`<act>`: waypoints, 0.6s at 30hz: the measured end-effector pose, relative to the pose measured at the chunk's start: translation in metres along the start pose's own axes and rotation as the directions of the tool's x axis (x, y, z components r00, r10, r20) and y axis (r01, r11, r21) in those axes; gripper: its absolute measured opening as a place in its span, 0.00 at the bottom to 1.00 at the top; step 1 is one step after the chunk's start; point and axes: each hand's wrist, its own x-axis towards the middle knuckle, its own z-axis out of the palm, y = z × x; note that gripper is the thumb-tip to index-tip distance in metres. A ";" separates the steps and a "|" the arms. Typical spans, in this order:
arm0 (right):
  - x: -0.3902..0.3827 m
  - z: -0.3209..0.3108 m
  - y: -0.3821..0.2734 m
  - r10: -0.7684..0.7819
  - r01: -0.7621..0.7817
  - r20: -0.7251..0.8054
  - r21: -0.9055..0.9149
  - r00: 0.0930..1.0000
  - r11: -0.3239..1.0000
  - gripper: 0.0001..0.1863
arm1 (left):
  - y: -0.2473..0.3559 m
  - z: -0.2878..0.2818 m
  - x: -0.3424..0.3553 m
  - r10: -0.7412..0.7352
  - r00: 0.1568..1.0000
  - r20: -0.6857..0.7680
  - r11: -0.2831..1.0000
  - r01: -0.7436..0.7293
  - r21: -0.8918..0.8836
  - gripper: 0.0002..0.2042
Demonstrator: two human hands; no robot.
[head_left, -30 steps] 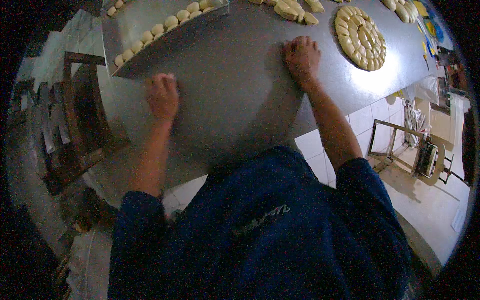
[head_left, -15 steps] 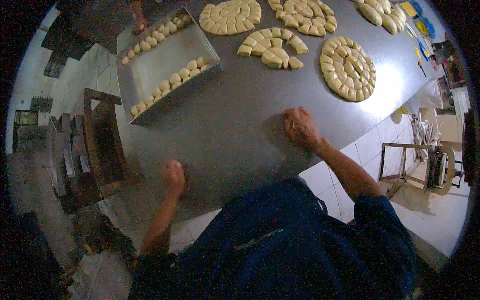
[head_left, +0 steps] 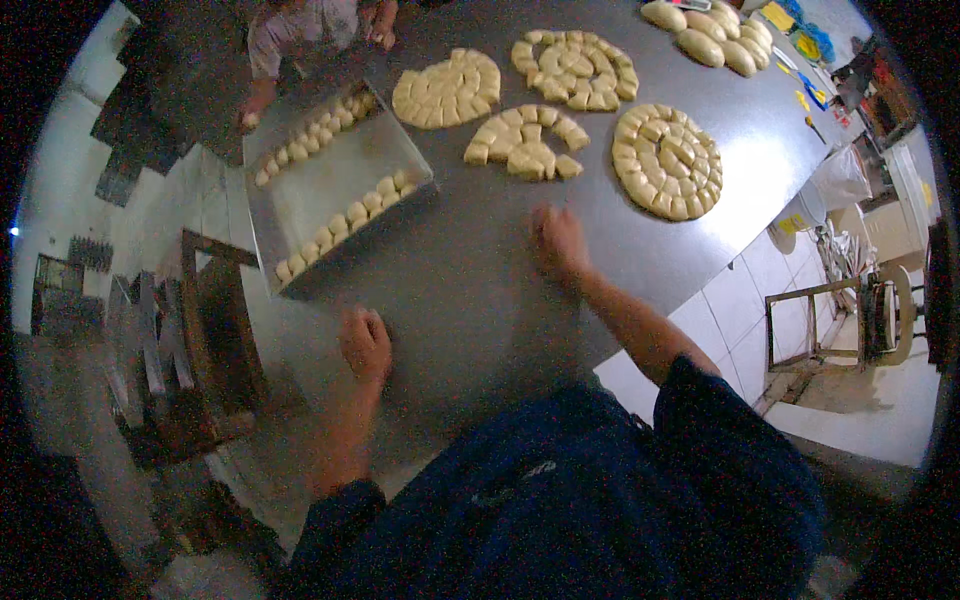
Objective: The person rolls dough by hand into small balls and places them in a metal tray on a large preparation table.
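Observation:
Low over the near left part of the metal table, my left hand is curled into a loose fist. Any object inside it is hidden. My right hand is also closed, knuckles up, at the middle of the table. Its fingers hide whatever may lie under them. Just beyond it are cut dough pieces laid in a partial ring. A spiral of cut dough lies to its right. Left of my hands stands a metal tray with rows of small dough balls along two sides.
Two more rounds of cut dough lie farther back. Several smooth oval loaves of dough sit at the far right. A co-worker stands past the tray, one hand near its corner. A metal frame stand is on the tiled floor at right.
The view has shifted, so the dough rounds appear lower. My right hand has moved left, closer to my left hand. More of the co-worker shows beyond the tray.

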 end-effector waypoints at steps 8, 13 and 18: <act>0.008 -0.024 0.001 -0.004 0.007 -0.047 0.065 0.999 0.998 0.19 | -0.063 0.004 -0.009 0.186 0.982 -0.040 0.977 -0.180 0.111 0.08; -0.021 0.011 0.018 -0.091 0.110 -0.077 0.310 0.993 0.944 0.17 | -0.077 -0.022 -0.050 0.076 0.995 0.064 0.996 -0.080 0.049 0.09; -0.003 0.006 0.027 -0.050 0.065 -0.337 0.034 0.940 0.997 0.15 | -0.016 -0.064 -0.029 -0.053 0.952 -0.301 0.905 -0.082 -0.418 0.17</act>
